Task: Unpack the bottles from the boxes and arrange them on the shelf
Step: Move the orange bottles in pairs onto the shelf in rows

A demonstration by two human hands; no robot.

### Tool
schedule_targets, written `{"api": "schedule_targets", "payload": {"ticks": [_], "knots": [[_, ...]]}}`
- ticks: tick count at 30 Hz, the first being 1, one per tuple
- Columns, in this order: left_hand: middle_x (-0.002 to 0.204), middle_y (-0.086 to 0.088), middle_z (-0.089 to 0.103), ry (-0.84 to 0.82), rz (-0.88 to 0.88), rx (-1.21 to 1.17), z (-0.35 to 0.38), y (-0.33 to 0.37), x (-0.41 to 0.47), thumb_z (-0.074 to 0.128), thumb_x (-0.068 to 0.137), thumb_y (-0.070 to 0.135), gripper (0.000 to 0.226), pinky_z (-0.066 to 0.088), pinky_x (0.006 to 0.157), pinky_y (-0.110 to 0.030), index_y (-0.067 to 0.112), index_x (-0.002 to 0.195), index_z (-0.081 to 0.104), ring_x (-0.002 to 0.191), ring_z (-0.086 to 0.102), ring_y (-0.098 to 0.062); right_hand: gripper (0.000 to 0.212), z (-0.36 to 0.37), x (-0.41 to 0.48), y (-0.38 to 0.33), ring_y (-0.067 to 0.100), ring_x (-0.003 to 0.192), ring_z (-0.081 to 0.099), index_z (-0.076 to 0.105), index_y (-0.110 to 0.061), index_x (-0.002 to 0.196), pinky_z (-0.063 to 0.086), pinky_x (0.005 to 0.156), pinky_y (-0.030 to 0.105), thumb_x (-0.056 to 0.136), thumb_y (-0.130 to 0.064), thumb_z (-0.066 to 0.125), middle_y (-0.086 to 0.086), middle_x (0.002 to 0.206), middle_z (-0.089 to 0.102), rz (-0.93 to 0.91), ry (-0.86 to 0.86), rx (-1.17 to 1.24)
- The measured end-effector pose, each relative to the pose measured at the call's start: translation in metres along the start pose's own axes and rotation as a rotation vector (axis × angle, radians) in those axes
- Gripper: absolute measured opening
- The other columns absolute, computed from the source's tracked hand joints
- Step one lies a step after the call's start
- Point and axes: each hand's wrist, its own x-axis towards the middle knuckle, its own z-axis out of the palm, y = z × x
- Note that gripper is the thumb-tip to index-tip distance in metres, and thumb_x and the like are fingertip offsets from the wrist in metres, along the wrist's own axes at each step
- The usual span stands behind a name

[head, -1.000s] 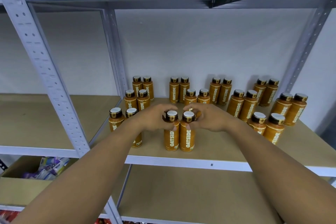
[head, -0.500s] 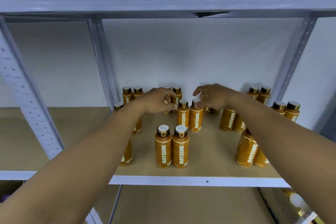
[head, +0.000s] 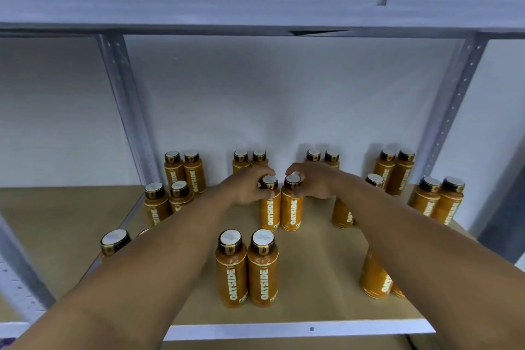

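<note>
Centre frame: a person's left hand (head: 245, 189) closes its grip on the cap of an upright orange bottle (head: 270, 209), and the right hand (head: 316, 183) appears to do the same on the neighbouring bottle (head: 292, 207). Both bottles stand touching on the brown shelf (head: 312, 258). A front pair (head: 262, 273) stands lower in the frame, with back-row bottles (head: 194, 173) along the wall.

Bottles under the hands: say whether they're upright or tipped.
Upright: both bottles stand on the shelf, caps up, left hand and right hand gripping them.

Dim even light, soft blur, wide-angle bowing.
</note>
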Motion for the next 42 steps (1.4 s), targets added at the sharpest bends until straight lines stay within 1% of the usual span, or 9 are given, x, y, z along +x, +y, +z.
{"api": "schedule_targets", "payload": {"ticks": [3, 6, 12, 20, 25, 29, 31, 35, 42], "knots": [[0.152, -0.001, 0.05, 0.018, 0.014, -0.013, 0.001, -0.002, 0.003, 0.072, 0.095, 0.034, 0.061, 0.049, 0.094, -0.031, 0.024, 0.149, 0.047, 0.127, 0.056, -0.023, 0.055, 0.005, 0.004, 0.004, 0.026, 0.118, 0.058, 0.05, -0.034, 0.139, 0.05, 0.094, 0.038, 0.091, -0.04, 0.074, 0.005, 0.137, 0.06, -0.011, 0.035, 0.029], [0.144, 0.001, 0.056, 0.04, 0.025, -0.042, 0.001, -0.004, 0.005, 0.075, 0.092, 0.033, 0.056, 0.05, 0.094, -0.033, 0.022, 0.143, 0.054, 0.124, 0.057, -0.021, 0.054, 0.006, 0.007, 0.005, 0.025, 0.12, 0.057, 0.054, -0.033, 0.137, 0.047, 0.091, 0.035, 0.089, -0.038, 0.077, 0.004, 0.138, 0.06, -0.022, 0.058, 0.063], [0.138, 0.0, 0.06, 0.047, 0.033, -0.067, 0.002, -0.003, 0.006, 0.076, 0.092, 0.028, 0.052, 0.046, 0.086, -0.027, 0.02, 0.14, 0.057, 0.109, 0.056, -0.015, 0.053, 0.008, 0.007, 0.006, 0.024, 0.121, 0.057, 0.055, -0.031, 0.136, 0.049, 0.091, 0.034, 0.088, -0.037, 0.077, 0.004, 0.138, 0.061, -0.033, 0.076, 0.075], [0.143, -0.002, 0.058, 0.047, 0.024, -0.062, 0.0, -0.004, -0.001, 0.075, 0.093, 0.028, 0.055, 0.048, 0.092, -0.031, 0.019, 0.143, 0.056, 0.12, 0.057, -0.021, 0.051, 0.01, 0.004, 0.0, 0.023, 0.116, 0.059, 0.056, -0.032, 0.135, 0.052, 0.091, 0.033, 0.089, -0.035, 0.077, 0.003, 0.137, 0.061, -0.032, 0.092, 0.103], [0.144, -0.001, 0.057, 0.035, 0.015, -0.057, -0.004, -0.005, -0.009, 0.074, 0.094, 0.027, 0.054, 0.044, 0.09, -0.029, 0.019, 0.144, 0.055, 0.118, 0.055, -0.015, 0.052, 0.012, 0.003, -0.006, 0.019, 0.107, 0.059, 0.055, -0.03, 0.137, 0.046, 0.079, 0.027, 0.09, -0.033, 0.077, 0.004, 0.137, 0.061, -0.051, 0.087, 0.136], [0.146, -0.003, 0.056, 0.034, 0.001, -0.063, -0.007, -0.006, -0.017, 0.073, 0.095, 0.024, 0.052, 0.04, 0.089, -0.028, 0.019, 0.143, 0.055, 0.111, 0.053, -0.014, 0.054, 0.015, 0.0, -0.013, 0.023, 0.115, 0.06, 0.055, -0.029, 0.138, 0.046, 0.084, 0.028, 0.089, -0.031, 0.078, 0.006, 0.139, 0.061, -0.052, 0.084, 0.178], [0.143, -0.003, 0.058, 0.037, -0.004, -0.061, -0.009, -0.007, -0.021, 0.073, 0.095, 0.022, 0.048, 0.041, 0.088, -0.028, 0.019, 0.14, 0.057, 0.109, 0.055, -0.014, 0.054, 0.016, 0.0, -0.017, 0.023, 0.114, 0.06, 0.055, -0.03, 0.138, 0.047, 0.082, 0.028, 0.089, -0.032, 0.078, 0.006, 0.139, 0.062, -0.06, 0.09, 0.181], [0.144, 0.0, 0.058, 0.043, -0.046, -0.06, -0.011, -0.014, -0.025, 0.076, 0.092, 0.027, 0.052, 0.044, 0.092, -0.032, 0.025, 0.14, 0.057, 0.126, 0.056, -0.024, 0.057, 0.018, 0.0, -0.025, 0.022, 0.114, 0.062, 0.055, -0.029, 0.139, 0.049, 0.082, 0.028, 0.088, -0.033, 0.08, 0.005, 0.138, 0.063, -0.058, 0.088, 0.188], [0.142, 0.0, 0.059, 0.052, -0.076, -0.057, -0.017, -0.019, -0.037, 0.076, 0.092, 0.025, 0.048, 0.049, 0.099, -0.039, 0.028, 0.137, 0.058, 0.126, 0.057, -0.025, 0.056, 0.021, -0.002, -0.037, 0.023, 0.117, 0.061, 0.055, -0.031, 0.139, 0.048, 0.082, 0.029, 0.088, -0.034, 0.079, 0.004, 0.137, 0.063, -0.076, 0.082, 0.204]]}}
